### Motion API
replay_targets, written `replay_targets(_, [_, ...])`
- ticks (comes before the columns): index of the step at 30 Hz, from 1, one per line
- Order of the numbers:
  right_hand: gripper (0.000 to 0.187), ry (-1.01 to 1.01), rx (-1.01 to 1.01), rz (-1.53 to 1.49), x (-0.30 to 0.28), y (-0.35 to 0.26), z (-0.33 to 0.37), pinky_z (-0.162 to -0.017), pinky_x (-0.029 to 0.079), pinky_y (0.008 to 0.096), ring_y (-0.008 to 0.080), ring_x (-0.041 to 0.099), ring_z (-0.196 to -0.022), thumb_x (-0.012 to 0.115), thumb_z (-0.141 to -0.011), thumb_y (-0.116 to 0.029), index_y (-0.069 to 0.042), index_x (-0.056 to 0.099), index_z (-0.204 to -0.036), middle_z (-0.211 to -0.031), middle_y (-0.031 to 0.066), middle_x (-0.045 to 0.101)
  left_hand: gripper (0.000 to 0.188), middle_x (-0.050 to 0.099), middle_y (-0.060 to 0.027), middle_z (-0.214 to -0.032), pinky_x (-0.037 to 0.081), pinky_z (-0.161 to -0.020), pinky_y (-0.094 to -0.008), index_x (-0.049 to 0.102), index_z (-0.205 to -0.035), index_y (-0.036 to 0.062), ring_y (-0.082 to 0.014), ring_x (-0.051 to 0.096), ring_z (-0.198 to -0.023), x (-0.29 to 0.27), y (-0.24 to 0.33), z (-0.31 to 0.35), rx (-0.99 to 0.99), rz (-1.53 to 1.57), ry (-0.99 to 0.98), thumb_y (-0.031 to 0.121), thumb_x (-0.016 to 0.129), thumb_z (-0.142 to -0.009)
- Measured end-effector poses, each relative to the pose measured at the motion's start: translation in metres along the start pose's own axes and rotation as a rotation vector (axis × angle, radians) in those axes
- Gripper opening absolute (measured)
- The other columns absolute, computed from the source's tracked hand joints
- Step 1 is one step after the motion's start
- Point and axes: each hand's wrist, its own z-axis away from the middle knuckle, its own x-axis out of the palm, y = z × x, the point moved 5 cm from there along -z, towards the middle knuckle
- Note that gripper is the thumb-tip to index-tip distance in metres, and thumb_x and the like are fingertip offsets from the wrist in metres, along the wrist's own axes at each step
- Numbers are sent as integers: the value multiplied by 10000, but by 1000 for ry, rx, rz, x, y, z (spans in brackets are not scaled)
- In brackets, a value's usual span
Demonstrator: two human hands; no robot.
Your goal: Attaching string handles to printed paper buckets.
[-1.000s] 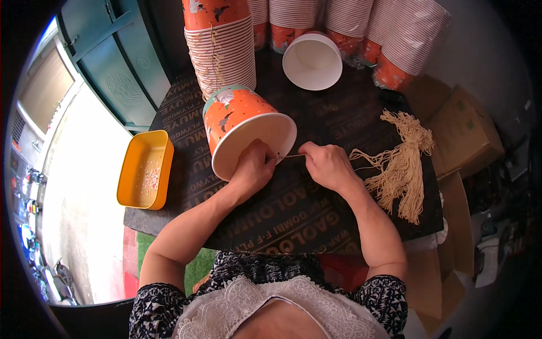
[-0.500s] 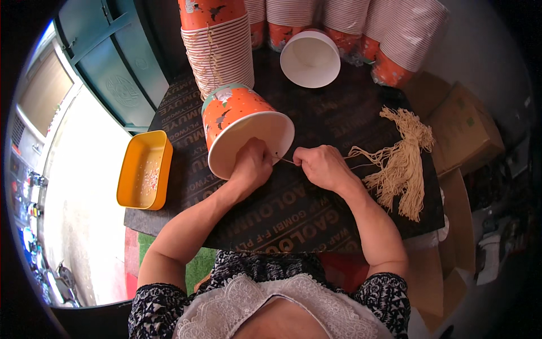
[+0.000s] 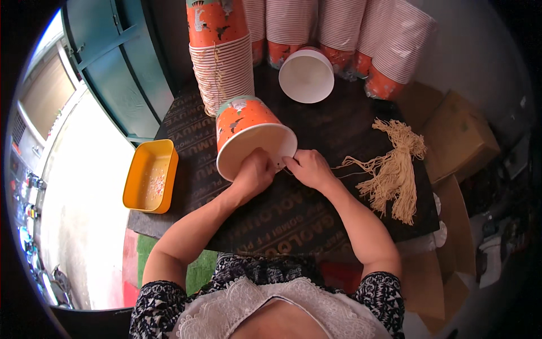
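An orange paper bucket (image 3: 245, 120) with a white inside lies tilted on the table, its mouth toward me. Inside that mouth is my left hand (image 3: 256, 171), fingers curled closed against the inner wall; what they hold is hidden. My right hand (image 3: 310, 168) pinches a thin cream string (image 3: 284, 168) at the bucket's right rim, next to a small dark hole in the wall. More string trails from beyond this hand to a loose, knotted bundle of cream strings (image 3: 398, 175) on the right of the table.
A tall stack of nested orange buckets (image 3: 223, 70) stands behind, strings hanging down its side. Several plastic-wrapped stacks (image 3: 341, 25) line the back, with a single white-mouthed bucket (image 3: 306, 76) before them. A yellow tray (image 3: 130, 181) holding small bits sits at the left edge; cardboard boxes (image 3: 463, 135) are at right.
My right hand has come left, up to the bucket's rim, and the string between it and the bucket is shorter. My left hand stays inside. The whole view has shifted slightly.
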Motion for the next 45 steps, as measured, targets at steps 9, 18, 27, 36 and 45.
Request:
replay_targets(9, [207,610,-305,246,-44,-35,20,-469,459,399,305,614,-532,631,-863,-119,-46,512,-709,-559,143,572,201,549,-157,-857,506,-663,-436,574,-823,20,-349,600,-778,-52,96,49,329,-93,-67,124,724,-739])
replay_targets(18, [154,762,-695,479,-60,-83,51,-481,384,324,188,528,-503,695,-795,-66,-10,619,-916,-574,38,489,450,645,-204,-795,523,-666,-431,546,-989,-26,-363,654,-767,-126,90,41,-244,-592,4,361,680,-802])
replay_targets(27, [275,808,-683,359,-59,-79,49,-507,420,340,226,566,-537,696,-812,-99,28,595,-1035,-625,64,560,273,611,-276,-680,526,-579,-449,602,-758,-77,-385,658,-653,-107,-22,35,-225,-327,92,149,509,-880])
replay_targets(36, [115,655,-610,199,-43,-64,44,-582,473,394,319,587,-658,642,-791,-3,-31,602,-895,-742,122,590,320,634,-119,-723,475,-448,-292,589,-992,-37,-177,604,-503,-112,7,4,-343,717,356,234,419,-998])
replay_targets(45, [28,461,-567,183,-8,-57,38,-636,495,400,313,565,-729,618,-795,-43,-29,603,-775,-765,112,503,378,649,-205,-861,498,-538,-297,492,-1171,-37,-192,572,-521,-81,46,-14,-331,1314,292,279,443,-970])
